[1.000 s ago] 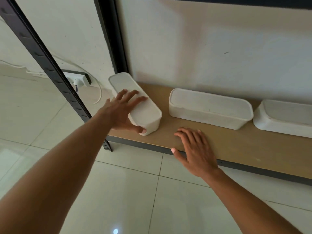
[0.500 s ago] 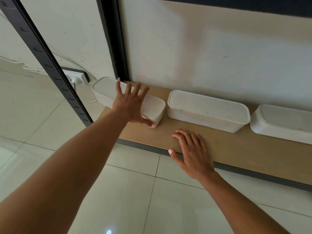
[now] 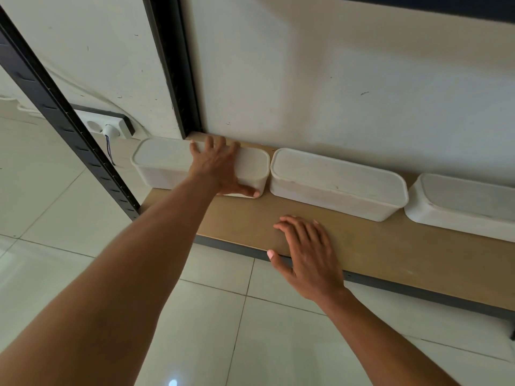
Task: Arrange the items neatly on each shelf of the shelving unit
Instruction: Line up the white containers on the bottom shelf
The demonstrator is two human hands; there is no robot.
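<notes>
Step in hand: squaring the left box (image 3: 164, 162) into the row on the shelf (image 3: 390, 254). The left box lies lengthwise immediately left of the middle box (image 3: 337, 182), with a narrow gap between their ends. A third box (image 3: 468, 201) sits just right of the middle box. To finish well, push low and evenly so that the left box slides rather than tips. Bring its long side parallel to the wall (image 3: 348, 79) behind the middle box, and match its front face to that of the middle box. The end farthest from the middle box passes in front of the rear post (image 3: 172, 65) and appears to reach beyond the end of the shelf. Verify support there before release; if it overhangs, the whole row probably needs shifting away from the post. The boxes look light and smooth-sided, so expect easy sliding and a risk of nudging the middle box. Left hand (image 3: 220, 168): arm extended, palm flat on the top of the left box, fingers straight and spread toward the wall. The thumb lies against the front face near the corner closest to the middle box; the grip is wide, pressing rather than wrapped round. Right hand (image 3: 306, 252): in front of the middle box, palm down on the shelf, fingers straight, thumb over the front edge. Its grip is wide and holds nothing; it is apparently bracing.
</notes>
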